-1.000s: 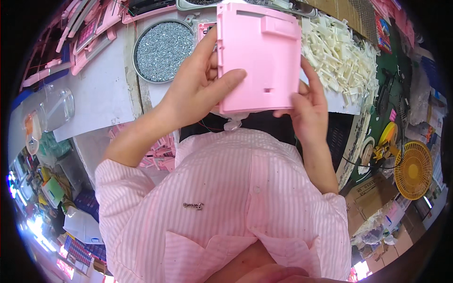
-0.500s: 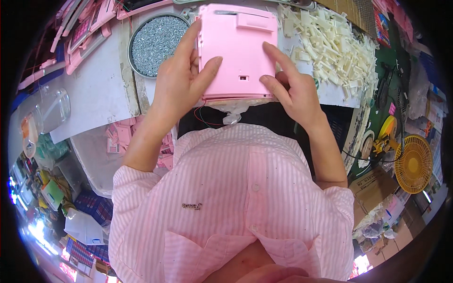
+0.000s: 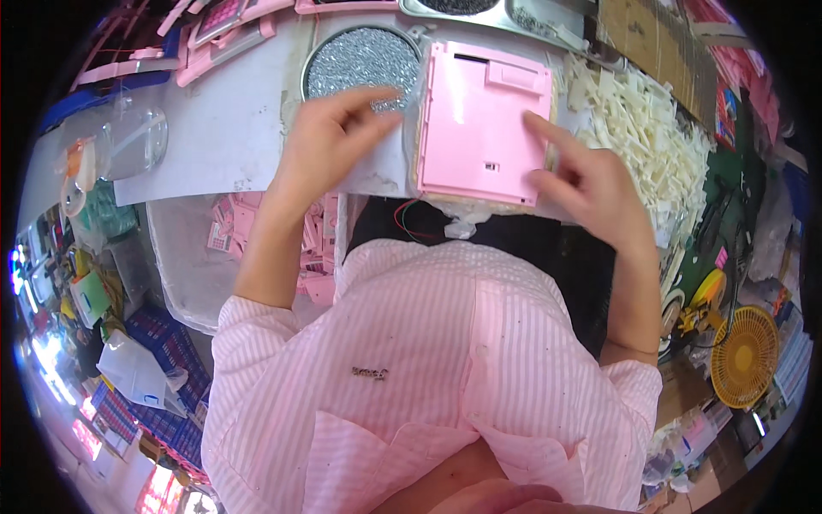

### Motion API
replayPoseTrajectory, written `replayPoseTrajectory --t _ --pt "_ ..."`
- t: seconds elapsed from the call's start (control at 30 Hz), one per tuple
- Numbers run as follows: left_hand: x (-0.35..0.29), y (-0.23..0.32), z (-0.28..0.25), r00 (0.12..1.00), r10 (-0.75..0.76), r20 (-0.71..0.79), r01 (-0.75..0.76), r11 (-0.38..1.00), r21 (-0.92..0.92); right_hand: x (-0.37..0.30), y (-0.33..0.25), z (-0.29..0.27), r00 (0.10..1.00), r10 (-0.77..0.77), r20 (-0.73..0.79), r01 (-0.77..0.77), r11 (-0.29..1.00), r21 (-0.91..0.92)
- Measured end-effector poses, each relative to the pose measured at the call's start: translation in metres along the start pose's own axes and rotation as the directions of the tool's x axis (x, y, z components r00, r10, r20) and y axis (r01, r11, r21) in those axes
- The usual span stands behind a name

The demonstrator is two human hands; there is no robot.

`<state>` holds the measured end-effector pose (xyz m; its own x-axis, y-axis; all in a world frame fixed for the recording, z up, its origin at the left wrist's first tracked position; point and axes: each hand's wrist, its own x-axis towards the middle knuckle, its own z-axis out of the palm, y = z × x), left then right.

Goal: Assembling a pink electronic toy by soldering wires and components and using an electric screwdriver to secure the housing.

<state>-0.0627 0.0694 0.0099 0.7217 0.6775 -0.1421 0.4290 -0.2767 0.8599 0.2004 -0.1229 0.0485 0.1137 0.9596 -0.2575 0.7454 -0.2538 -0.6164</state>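
A pink plastic casing (image 3: 475, 128), flat and nearly square, lies on a plastic-wrapped pad (image 3: 479, 206) at the table's near edge. It has a raised block near its far edge and a small slot lower down. My right hand (image 3: 595, 184) grips its right edge, index finger and thumb on the top face. To the left, my left hand (image 3: 330, 141) is over the near rim of a round metal pan (image 3: 306, 81) full of small silvery screws (image 3: 360, 64). Its index finger and thumb are apart, with screws visible between them. Thin red and green wires (image 3: 402, 218) hang below the casing.
Cream plastic pieces (image 3: 642, 128) are heaped at right. More pink casings (image 3: 227, 38) lie far left. A metal tray (image 3: 548, 21) stands at the back. Below the table at left is a bin (image 3: 184, 257) of pink parts. An orange fan (image 3: 743, 355) is at lower right.
The casing has come down from both hands onto the pad. My left hand has let go and moved left to the screw pan; my right hand stays on the casing's edge. The view has shifted.
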Motion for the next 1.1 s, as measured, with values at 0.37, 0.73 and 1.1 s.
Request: replayPoseTrajectory --t 0.37,0.73,1.1 --pt "0.055 -0.023 -0.004 0.856 0.498 -0.139 -0.322 0.724 0.611 0.156 0.017 -0.145 0.690 -0.120 -0.714 0.661 0.506 0.553" --pt "0.012 0.030 0.017 0.914 0.394 0.092 -0.380 0.914 -0.143 0.070 -0.026 -0.060 0.789 -0.335 -0.515 0.609 0.313 0.729" --pt "-0.002 0.038 0.075 0.766 0.588 -0.261 -0.641 0.729 -0.239 0.020 -0.058 -0.035 0.678 -0.517 -0.522 0.618 0.017 0.786"
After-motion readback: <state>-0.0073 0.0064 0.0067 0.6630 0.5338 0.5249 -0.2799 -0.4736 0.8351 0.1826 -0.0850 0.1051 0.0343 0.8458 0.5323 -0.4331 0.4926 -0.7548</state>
